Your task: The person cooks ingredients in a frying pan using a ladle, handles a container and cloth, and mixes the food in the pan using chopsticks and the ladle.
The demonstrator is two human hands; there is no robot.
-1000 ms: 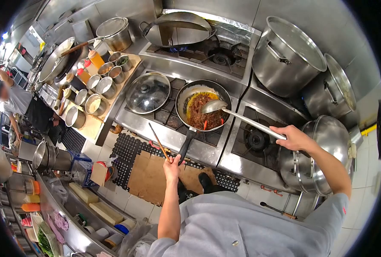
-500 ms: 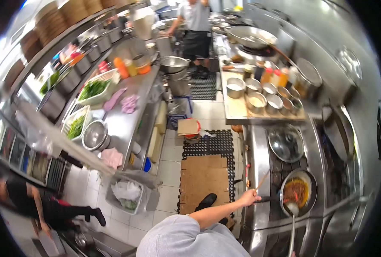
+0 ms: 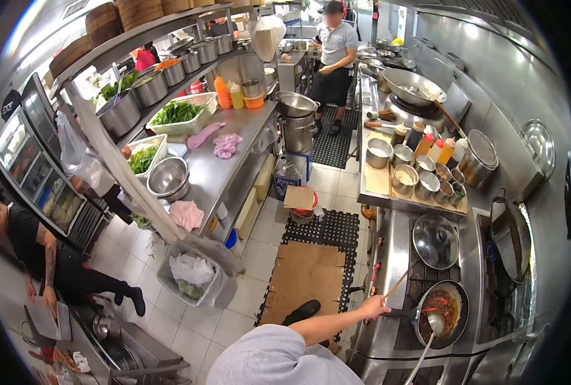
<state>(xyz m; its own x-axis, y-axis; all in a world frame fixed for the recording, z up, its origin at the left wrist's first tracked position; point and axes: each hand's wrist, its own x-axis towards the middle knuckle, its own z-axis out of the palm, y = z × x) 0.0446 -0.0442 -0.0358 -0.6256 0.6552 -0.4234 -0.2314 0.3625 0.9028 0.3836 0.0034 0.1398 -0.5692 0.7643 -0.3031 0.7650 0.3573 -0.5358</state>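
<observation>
My left hand (image 3: pixel 375 307) is closed round the black handle of a frying pan (image 3: pixel 463 314) on the stove, with a thin wooden stick (image 3: pixel 399 282) also between its fingers. Reddish-brown sauce with red pieces (image 3: pixel 445 308) lies in the pan. The bowl of a long-handled metal ladle (image 3: pixel 435 322) rests in the sauce, and its handle runs down to the bottom edge. My right hand is out of view. A glass lid (image 3: pixel 436 241) lies just behind the pan.
Metal pots and sauce bottles (image 3: pixel 447 151) stand on a board beyond the stove. A dark wok (image 3: pixel 511 237) is at the right. One person (image 3: pixel 335 58) stands in the aisle; another (image 3: pixel 38 250) is at far left. A lined bin (image 3: pixel 195 282) stands by the left counter.
The view has swung left from the stove to the aisle, and my right hand has left it. My left hand stays on the pan handle. The ladle remains in the pan.
</observation>
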